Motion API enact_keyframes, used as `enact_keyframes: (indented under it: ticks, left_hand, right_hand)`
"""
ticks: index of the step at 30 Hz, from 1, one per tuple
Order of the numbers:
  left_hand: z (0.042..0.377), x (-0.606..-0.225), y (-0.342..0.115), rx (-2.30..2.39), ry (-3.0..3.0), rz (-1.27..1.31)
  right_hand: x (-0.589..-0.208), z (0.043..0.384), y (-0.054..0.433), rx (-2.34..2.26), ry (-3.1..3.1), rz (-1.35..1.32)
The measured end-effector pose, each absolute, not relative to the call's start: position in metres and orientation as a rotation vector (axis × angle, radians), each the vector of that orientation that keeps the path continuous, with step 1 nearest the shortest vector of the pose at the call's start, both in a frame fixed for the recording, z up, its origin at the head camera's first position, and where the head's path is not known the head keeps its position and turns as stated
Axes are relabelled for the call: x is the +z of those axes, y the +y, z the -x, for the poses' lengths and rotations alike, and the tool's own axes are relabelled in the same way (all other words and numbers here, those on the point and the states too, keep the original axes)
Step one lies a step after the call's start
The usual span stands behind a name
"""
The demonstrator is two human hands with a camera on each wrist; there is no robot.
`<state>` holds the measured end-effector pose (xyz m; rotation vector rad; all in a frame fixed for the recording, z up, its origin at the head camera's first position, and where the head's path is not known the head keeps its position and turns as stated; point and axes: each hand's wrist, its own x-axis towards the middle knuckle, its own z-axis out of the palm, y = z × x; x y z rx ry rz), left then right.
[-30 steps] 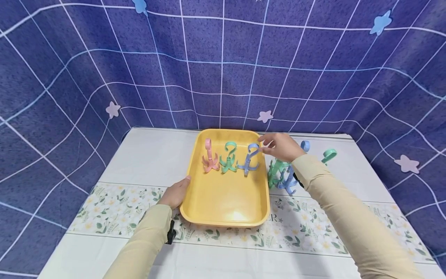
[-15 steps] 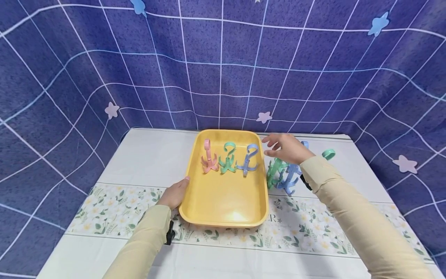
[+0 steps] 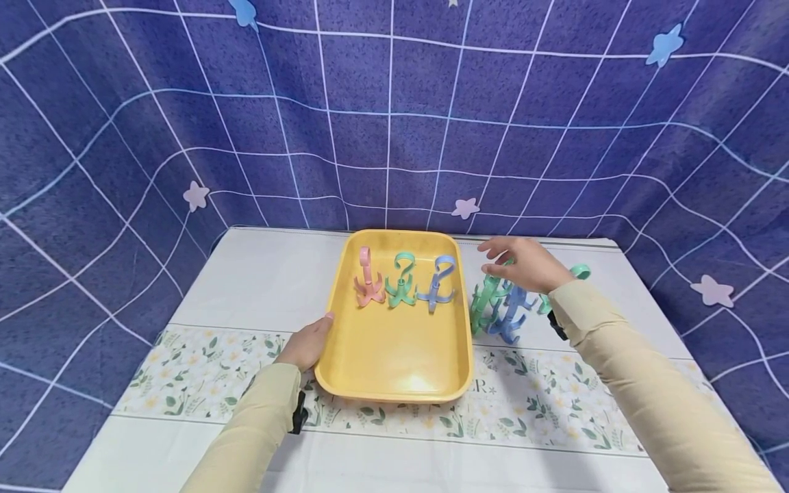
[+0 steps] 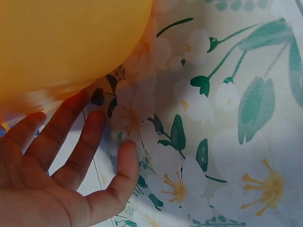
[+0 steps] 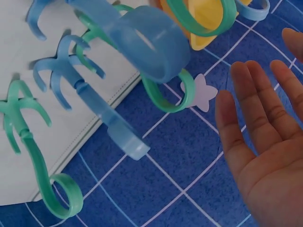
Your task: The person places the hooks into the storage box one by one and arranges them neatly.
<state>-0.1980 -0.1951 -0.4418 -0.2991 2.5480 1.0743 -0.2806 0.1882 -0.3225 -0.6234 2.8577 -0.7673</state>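
My left hand (image 3: 306,342) lies at the left side of a yellow tray (image 3: 394,394). In the left wrist view its loosely extended fingers touch the tray's outer wall. Inside the tray stand a pink claw hook hanger (image 3: 369,289), a green claw hook hanger (image 3: 402,292) and a blue claw hook hanger (image 3: 435,293), side by side. Right of the tray, my right hand (image 3: 524,263) hovers with nothing in it, over more hangers, among them a green one (image 3: 483,308) and a blue one (image 3: 509,320). Its fingers are spread in the right wrist view.
In the right wrist view another blue hanger (image 5: 97,104) and a green hanger (image 5: 38,153) lie farther out on the table. A floral band (image 3: 203,363) crosses the white tablecloth (image 3: 277,274). A blue grid-patterned curtain (image 3: 394,103) rises behind the table's far edge.
My right hand has drawn back from the blue hanger in the tray and moved right, over the hangers outside. The left hand keeps its place at the tray.
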Motion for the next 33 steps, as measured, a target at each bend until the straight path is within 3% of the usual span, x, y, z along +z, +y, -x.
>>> enact_keyframes:
  ticks: [33]
  left_hand:
    - [0.197, -0.441, -0.196, 1.083, 2.53, 0.309]
  right_hand:
    - [-0.308, 0.278, 0.251, -0.786, 2.958, 0.522]
